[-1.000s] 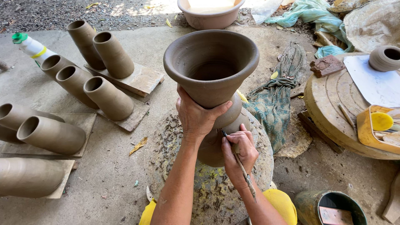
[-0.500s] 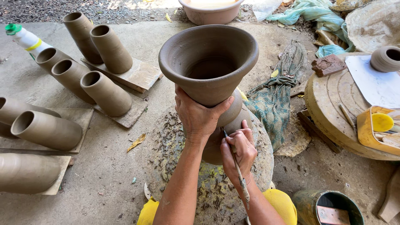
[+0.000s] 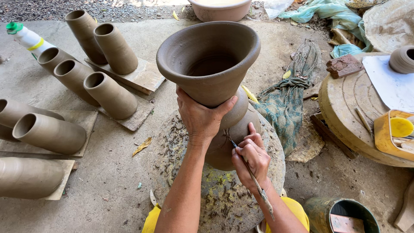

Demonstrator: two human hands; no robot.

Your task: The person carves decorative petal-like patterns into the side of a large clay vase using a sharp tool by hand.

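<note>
Nearest the camera, R hand [image 3: 252, 157] is curled tight round a thin stick-like carving tool [image 3: 252, 179], held like a pen; tool tip touches the lower belly of the tall unfired brown clay vase [image 3: 211, 82]; free end of tool runs back over the wrist. L hand [image 3: 200, 116] is wrapped round the vase's narrow neck just under the flared bowl-shaped top, thumb on the R side, fingers hidden behind; firm grip w/ palm on the clay. Vase stands upright on a round stone-grey turntable disc [image 3: 172, 146] strewn w/ clay shavings, centre of view, directly in front of the person. Bottom R: a dark green bucket [image 3: 343, 215] on the concrete floor [image 3: 116, 177]. To the L, well apart from the vase: several plain brown clay cylinders [image 3: 108, 92] standing on flat wooden boards [image 3: 140, 114]. R of the disc: a crumpled teal-green rag [image 3: 282, 105] lying on the floor; beyond it a round wooden wheel-table [image 3: 349, 116] w/ a yellow plastic tray [image 3: 390, 133] at its R edge. Far L top: a white bottle w/ green cap [image 3: 26, 36]; far top centre: a pinkish clay basin [image 3: 220, 9], only partly in view.
</note>
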